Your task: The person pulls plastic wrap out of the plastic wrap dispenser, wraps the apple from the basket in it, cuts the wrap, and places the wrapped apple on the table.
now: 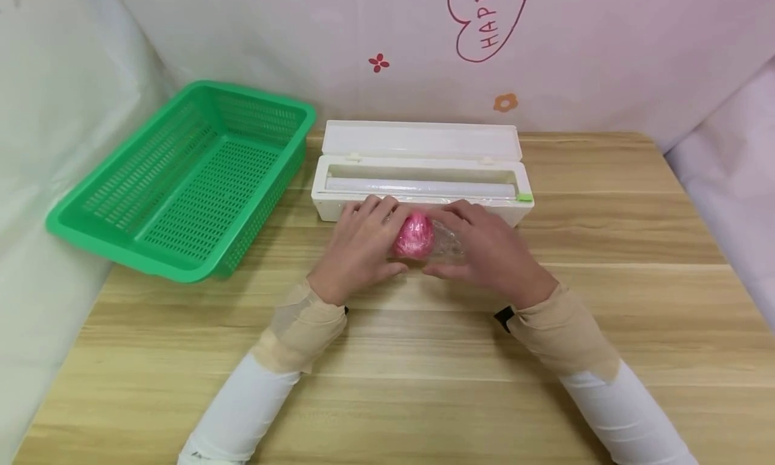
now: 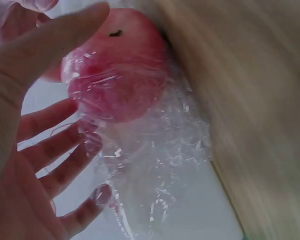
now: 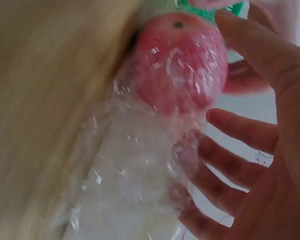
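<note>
A pink apple (image 1: pixel 415 236) wrapped in clear cling film (image 2: pixel 155 160) sits on the wooden table, between both hands. My left hand (image 1: pixel 360 246) is at its left side; in the left wrist view the thumb reaches over the apple near the stem and the loosely extended fingers touch the film. On the other side, my right hand (image 1: pixel 487 253) has its thumb near the apple's top and its fingertips against the loose film. Behind them stands a white cling film box (image 1: pixel 424 209), lid raised, with a roll (image 1: pixel 418 186) inside.
A green plastic basket (image 1: pixel 175 274) with slotted sides stands at the left. White sheeting (image 1: pixel 272 41) with drawings hangs behind the table (image 1: pixel 399 398). At the film box's right end there is a small green piece (image 1: pixel 524 197).
</note>
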Demonstrator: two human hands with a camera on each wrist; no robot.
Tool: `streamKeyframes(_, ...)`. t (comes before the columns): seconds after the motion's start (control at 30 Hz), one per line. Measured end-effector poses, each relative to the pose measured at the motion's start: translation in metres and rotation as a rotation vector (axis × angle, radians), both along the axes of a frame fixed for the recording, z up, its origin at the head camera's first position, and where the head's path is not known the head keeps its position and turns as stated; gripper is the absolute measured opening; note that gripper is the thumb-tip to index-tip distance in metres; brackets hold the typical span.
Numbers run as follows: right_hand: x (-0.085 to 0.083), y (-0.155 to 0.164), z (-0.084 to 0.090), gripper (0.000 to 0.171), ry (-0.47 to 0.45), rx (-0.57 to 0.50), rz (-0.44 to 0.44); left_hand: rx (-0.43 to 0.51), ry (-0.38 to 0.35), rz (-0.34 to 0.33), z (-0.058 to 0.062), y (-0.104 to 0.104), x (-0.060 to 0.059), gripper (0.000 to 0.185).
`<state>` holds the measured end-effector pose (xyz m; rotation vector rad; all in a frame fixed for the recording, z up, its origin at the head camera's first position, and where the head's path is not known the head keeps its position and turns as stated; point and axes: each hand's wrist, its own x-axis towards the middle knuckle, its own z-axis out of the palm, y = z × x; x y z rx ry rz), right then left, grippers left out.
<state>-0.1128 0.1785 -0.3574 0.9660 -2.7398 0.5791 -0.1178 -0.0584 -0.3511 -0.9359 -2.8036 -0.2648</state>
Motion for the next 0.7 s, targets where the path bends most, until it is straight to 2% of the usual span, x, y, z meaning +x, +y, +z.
streamKeyframes(0.1, 0.002, -0.005, -0.005, 0.095, -0.023, 0.030, -0.024, 0.013, 0.020, -0.012, -0.005, 0.002, -0.003, 0.080)
streamKeyframes(0.2, 0.004, -0.009, -0.007, 0.093, 0.000, 0.037, -0.034, 0.033, 0.009, -0.025, -0.004, 0.002, -0.003, 0.076)
streamKeyframes(0.3, 0.005, -0.011, -0.007, 0.091, 0.027, 0.044, -0.034, 0.047, -0.042, -0.039, 0.000, -0.001, -0.002, 0.078)
streamKeyframes(0.47, 0.009, -0.013, -0.005, 0.086, 0.018, 0.053, -0.021, 0.064, -0.142, -0.070, 0.010, -0.006, 0.002, 0.077)
streamKeyframes(0.7, 0.016, -0.016, -0.001, 0.079, -0.022, 0.047, 0.000, 0.087, -0.242, -0.109, 0.016, -0.012, 0.003, 0.058)
